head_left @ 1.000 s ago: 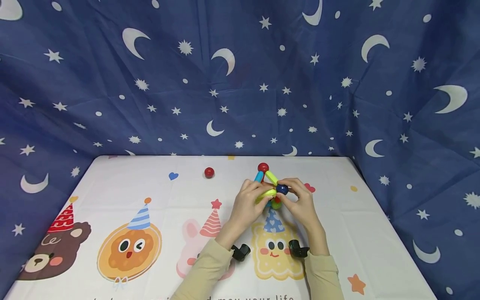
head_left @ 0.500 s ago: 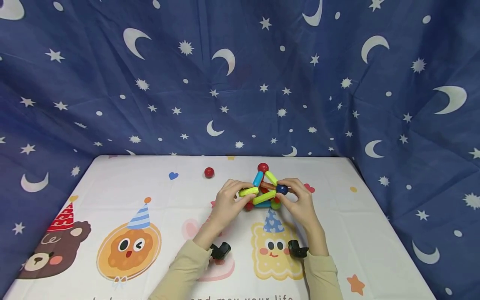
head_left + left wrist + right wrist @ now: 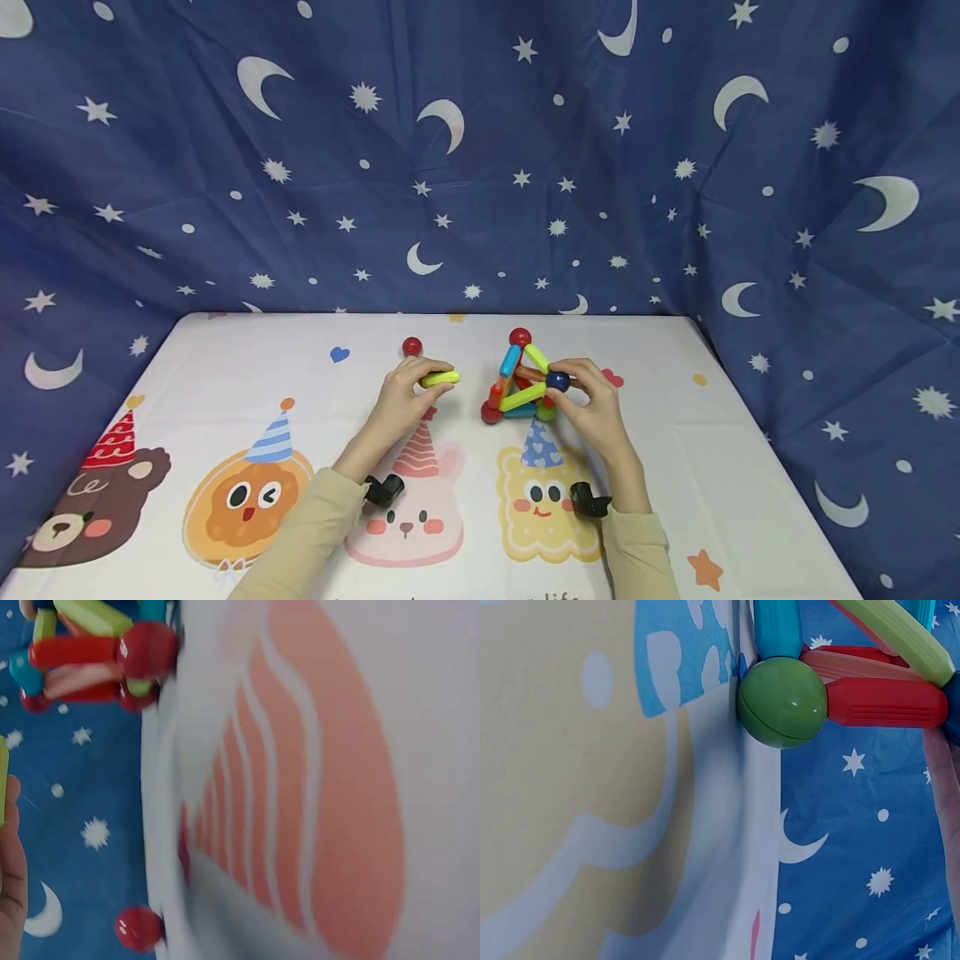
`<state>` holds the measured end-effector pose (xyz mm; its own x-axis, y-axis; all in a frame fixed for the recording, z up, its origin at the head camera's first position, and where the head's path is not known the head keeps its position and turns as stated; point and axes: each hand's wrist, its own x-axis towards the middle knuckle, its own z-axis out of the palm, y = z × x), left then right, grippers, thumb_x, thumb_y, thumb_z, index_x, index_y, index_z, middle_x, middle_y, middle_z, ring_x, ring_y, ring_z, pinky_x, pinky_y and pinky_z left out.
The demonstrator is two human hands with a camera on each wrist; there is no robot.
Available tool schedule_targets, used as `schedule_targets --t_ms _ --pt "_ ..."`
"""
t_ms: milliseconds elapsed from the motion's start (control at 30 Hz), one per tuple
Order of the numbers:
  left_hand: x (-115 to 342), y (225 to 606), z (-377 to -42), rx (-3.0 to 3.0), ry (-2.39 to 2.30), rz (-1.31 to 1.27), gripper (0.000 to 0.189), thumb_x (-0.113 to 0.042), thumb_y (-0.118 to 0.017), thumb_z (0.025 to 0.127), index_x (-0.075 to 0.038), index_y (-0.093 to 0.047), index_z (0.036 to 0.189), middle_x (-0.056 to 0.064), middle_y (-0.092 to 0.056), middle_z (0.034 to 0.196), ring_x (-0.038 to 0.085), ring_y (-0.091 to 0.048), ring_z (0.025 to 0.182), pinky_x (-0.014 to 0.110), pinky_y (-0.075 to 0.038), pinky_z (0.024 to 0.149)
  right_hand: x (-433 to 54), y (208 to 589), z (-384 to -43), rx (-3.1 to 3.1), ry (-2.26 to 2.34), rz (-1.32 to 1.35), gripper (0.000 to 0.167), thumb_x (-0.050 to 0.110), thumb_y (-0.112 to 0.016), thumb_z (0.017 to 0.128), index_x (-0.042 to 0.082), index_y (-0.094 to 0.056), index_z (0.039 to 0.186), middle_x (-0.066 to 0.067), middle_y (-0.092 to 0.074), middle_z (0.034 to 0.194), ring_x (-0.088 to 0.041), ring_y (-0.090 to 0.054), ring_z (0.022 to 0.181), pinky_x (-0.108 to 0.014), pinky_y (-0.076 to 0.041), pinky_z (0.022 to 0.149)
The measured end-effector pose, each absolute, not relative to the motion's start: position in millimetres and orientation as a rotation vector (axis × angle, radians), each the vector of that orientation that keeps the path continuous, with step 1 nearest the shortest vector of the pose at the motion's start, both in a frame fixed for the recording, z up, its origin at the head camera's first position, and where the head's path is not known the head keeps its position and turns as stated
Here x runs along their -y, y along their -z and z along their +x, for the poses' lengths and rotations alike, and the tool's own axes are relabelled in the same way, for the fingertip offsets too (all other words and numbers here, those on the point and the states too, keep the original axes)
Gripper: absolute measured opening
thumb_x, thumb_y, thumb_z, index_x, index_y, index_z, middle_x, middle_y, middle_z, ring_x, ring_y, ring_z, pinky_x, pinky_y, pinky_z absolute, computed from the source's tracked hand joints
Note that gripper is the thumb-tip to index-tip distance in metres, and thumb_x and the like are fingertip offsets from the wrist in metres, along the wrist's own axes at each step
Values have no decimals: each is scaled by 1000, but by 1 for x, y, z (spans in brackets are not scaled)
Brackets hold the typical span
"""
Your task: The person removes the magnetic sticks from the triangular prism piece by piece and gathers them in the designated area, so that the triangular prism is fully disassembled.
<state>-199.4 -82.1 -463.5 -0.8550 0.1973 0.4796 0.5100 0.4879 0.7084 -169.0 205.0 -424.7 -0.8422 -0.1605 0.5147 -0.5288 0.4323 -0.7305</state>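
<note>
From my distance I see, below the centre of the head view, the left hand (image 3: 399, 402) pinching a yellow stick (image 3: 441, 379); right of centre, the right hand (image 3: 596, 406) holds the blue ball (image 3: 557, 381) of a toy frame (image 3: 523, 397).

A dark blue cloth (image 3: 480, 200) patterned with white moons (image 3: 454, 123) and stars (image 3: 525, 50) hangs beyond the far edge and both side edges of a white surface (image 3: 742, 467) printed with party-hatted cartoon characters (image 3: 247, 508).
</note>
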Motion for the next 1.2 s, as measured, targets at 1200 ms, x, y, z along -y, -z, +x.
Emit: schedule_targets --t_ms 1200 --pt "145 491 -256 2862 1263 -391 20 -12 -73 83 -10 -73 103 13 -70 112 27 -59 99 43 -47 92 -204 427 -170 2312 -1377 589 31 -7 -72 78 -8 -65 109 -23 -63 107 -31 -60 99 -12 -49 89"
